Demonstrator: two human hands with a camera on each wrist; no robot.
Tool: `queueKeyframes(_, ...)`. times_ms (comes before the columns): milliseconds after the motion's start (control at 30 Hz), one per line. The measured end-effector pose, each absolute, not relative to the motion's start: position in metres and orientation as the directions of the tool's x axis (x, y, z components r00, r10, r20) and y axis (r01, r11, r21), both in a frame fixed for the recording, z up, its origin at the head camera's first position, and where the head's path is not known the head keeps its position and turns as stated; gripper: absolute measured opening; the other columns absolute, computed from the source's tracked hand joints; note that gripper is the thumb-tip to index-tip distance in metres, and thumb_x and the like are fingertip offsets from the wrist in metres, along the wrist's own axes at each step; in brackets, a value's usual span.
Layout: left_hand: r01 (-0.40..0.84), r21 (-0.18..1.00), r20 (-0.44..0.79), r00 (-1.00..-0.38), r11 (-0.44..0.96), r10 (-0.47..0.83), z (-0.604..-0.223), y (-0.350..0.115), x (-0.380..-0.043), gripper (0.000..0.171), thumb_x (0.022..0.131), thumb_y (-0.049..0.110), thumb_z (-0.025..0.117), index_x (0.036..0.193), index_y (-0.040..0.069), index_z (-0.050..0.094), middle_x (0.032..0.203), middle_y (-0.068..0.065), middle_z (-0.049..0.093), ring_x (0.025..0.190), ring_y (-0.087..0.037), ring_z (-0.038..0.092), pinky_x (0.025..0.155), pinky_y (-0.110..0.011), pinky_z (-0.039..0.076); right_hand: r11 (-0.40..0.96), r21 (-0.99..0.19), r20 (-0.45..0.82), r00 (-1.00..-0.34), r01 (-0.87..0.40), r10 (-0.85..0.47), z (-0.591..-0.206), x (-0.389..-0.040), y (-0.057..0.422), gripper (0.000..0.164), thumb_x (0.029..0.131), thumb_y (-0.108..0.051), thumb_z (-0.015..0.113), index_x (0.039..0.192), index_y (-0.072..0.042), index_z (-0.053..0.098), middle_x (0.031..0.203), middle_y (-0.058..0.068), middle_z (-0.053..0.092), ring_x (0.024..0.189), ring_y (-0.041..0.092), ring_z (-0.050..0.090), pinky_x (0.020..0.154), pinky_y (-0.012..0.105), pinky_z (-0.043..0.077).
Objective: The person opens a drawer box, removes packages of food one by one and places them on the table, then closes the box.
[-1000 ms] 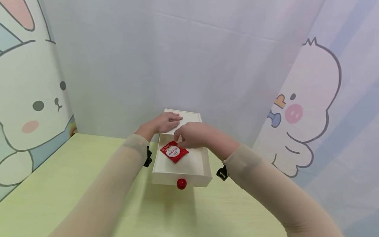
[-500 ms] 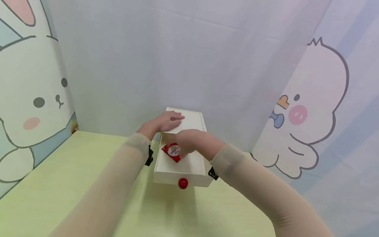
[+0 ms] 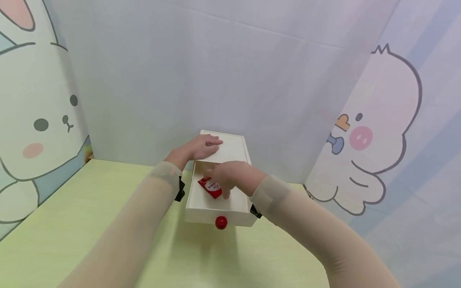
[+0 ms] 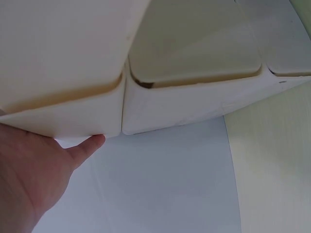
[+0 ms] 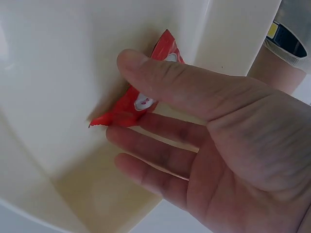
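A red packet [image 3: 211, 187] with a white label lies in the pulled-out white drawer [image 3: 201, 205]. My right hand [image 3: 230, 175] reaches into the drawer over the packet, which its knuckles partly cover in the head view. In the right wrist view the thumb passes across the packet, and the fairly straight fingers [image 5: 150, 145] come right to its lower edge, with a gap between thumb and fingers. My left hand [image 3: 201, 147] rests flat on the white drawer box's top [image 3: 232, 148], its thumb along the front edge.
A red round knob [image 3: 221, 223] sits on the drawer's front. The box stands on a pale green table [image 3: 119, 192] against a grey-white curtain [image 3: 216, 72]. Cartoon figures, a rabbit [image 3: 36, 100] and a chick [image 3: 381, 104], flank it.
My right hand has moved down into the drawer over the packet, and its thumb and fingers have spread on either side. The packet has shifted slightly. My left hand stays on the box.
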State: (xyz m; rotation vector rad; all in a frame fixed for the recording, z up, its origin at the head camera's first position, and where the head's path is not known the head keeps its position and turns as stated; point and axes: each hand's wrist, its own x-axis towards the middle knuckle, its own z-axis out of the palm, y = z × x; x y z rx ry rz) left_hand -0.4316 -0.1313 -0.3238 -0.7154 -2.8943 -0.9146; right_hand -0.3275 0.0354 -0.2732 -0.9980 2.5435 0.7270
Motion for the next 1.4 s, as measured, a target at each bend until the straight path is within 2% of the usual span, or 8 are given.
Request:
queueKeyframes(133,0.44,0.537,0.161,-0.891,0.72,0.424,-0.323,-0.131,-0.431,0.054,0.115,0.038,0.043,0.166,0.023,0.052,0.181,-0.008,0.035,0.172,-0.036,0.019,0.139,-0.061,0.016,0.636,0.323,-0.456,-0.704,-0.701,-0.544,-0.275,-0.329,0.037,0.085,0.089,-0.027,0.094,0.159,-0.021,0.047,0.149,0.004,0.06,0.107,0.019,0.069,0.097,0.034,0.063)
queueKeyframes(367,0.448,0.532,0.168,-0.888,0.718,0.429,-0.324,-0.131,-0.431,0.054,0.115,0.037,0.042,0.166,0.022,0.051,0.181,-0.009,0.035,0.172,-0.037,0.018,0.139,-0.061,0.015,0.636,0.339,-0.444,-0.714,-0.693,-0.542,-0.275,-0.331,0.039,0.073,0.091,-0.029,0.091,0.153,-0.017,0.054,0.136,0.004,0.067,0.112,0.021,0.065,0.105,0.036,0.06)
queueKeyframes(500,0.443,0.537,0.166,-0.89,0.718,0.425,-0.324,-0.13,-0.431,0.054,0.115,0.037,0.044,0.166,0.022,0.052,0.18,-0.008,0.035,0.172,-0.036,0.018,0.139,-0.06,0.015,0.688,0.281,-0.45,-0.725,-0.669,-0.521,-0.271,-0.33,0.043,0.061,0.096,-0.028,0.084,0.151,-0.021,0.058,0.13,-0.001,0.068,0.114,0.019,0.063,0.109,0.039,0.057)
queueKeyframes(767,0.451,0.537,0.169,-0.886,0.713,0.432,-0.324,-0.13,-0.43,0.054,0.115,0.038,0.043,0.165,0.021,0.053,0.18,-0.008,0.036,0.172,-0.037,0.018,0.139,-0.059,0.015,0.697,0.192,-0.456,-0.692,-0.691,-0.56,-0.266,-0.327,0.056,0.049,0.11,-0.022,0.057,0.16,-0.02,0.058,0.144,0.001,0.067,0.123,0.02,0.059,0.122,0.04,0.048)
queueKeyframes(900,0.459,0.54,0.181,-0.882,0.705,0.436,-0.322,-0.131,-0.428,0.054,0.116,0.037,0.042,0.165,0.018,0.052,0.18,-0.01,0.034,0.172,-0.038,0.018,0.139,-0.06,0.015,0.67,0.169,-0.399,-0.672,-0.723,-0.624,-0.262,-0.327,0.065,0.042,0.113,-0.018,0.051,0.151,-0.023,0.068,0.136,0.001,0.073,0.115,0.02,0.063,0.115,0.038,0.052)
queueKeyframes(1000,0.462,0.54,0.187,-0.881,0.703,0.435,-0.322,-0.134,-0.429,0.054,0.116,0.036,0.042,0.165,0.017,0.052,0.18,-0.011,0.034,0.172,-0.038,0.018,0.139,-0.06,0.015,0.639,0.154,-0.343,-0.648,-0.753,-0.681,-0.259,-0.327,0.072,0.033,0.115,-0.017,0.051,0.137,-0.021,0.075,0.118,0.001,0.077,0.103,0.02,0.065,0.104,0.037,0.055)
queueKeyframes(1167,0.46,0.54,0.182,-0.881,0.705,0.436,-0.321,-0.135,-0.428,0.054,0.116,0.037,0.042,0.166,0.018,0.052,0.181,-0.01,0.034,0.172,-0.037,0.017,0.139,-0.059,0.014,0.624,0.111,-0.28,-0.627,-0.774,-0.727,-0.257,-0.322,0.082,0.02,0.114,-0.018,0.055,0.118,-0.016,0.075,0.094,-0.003,0.07,0.089,0.017,0.062,0.091,0.036,0.055)
queueKeyframes(1400,0.436,0.558,0.172,-0.893,0.706,0.415,-0.323,-0.138,-0.427,0.054,0.116,0.038,0.043,0.165,0.018,0.052,0.181,-0.011,0.032,0.172,-0.038,0.017,0.138,-0.061,0.017,0.629,-0.015,-0.152,-0.62,-0.778,-0.77,-0.252,-0.324,0.099,0.019,0.11,-0.014,0.061,0.122,-0.012,0.075,0.101,-0.002,0.078,0.086,0.013,0.065,0.088,0.032,0.059)
